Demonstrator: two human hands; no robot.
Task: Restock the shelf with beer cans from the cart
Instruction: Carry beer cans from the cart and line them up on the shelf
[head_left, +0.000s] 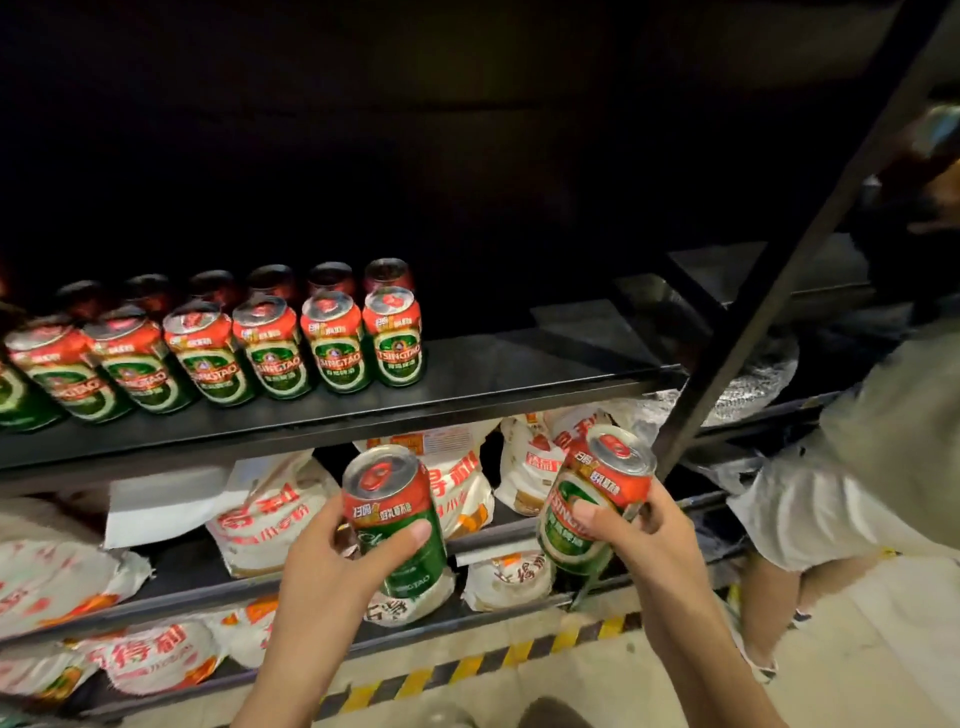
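My left hand (332, 566) grips a green and red beer can (392, 512) upright, below the front edge of the black shelf (493, 400). My right hand (641, 540) grips a second beer can (597, 493), tilted to the right, at about the same height. On the shelf's left half stand two rows of the same cans (270, 343), several per row, the back row in shadow. To the right of the last can (395, 338) the shelf board is bare. The cart is not in view.
White and red bags (270, 514) fill the lower shelves. A black slanted upright (769, 291) crosses the right side. Another person in light shorts (831, 483) stands at the right. Yellow and black tape (488, 660) runs along the floor below the shelves.
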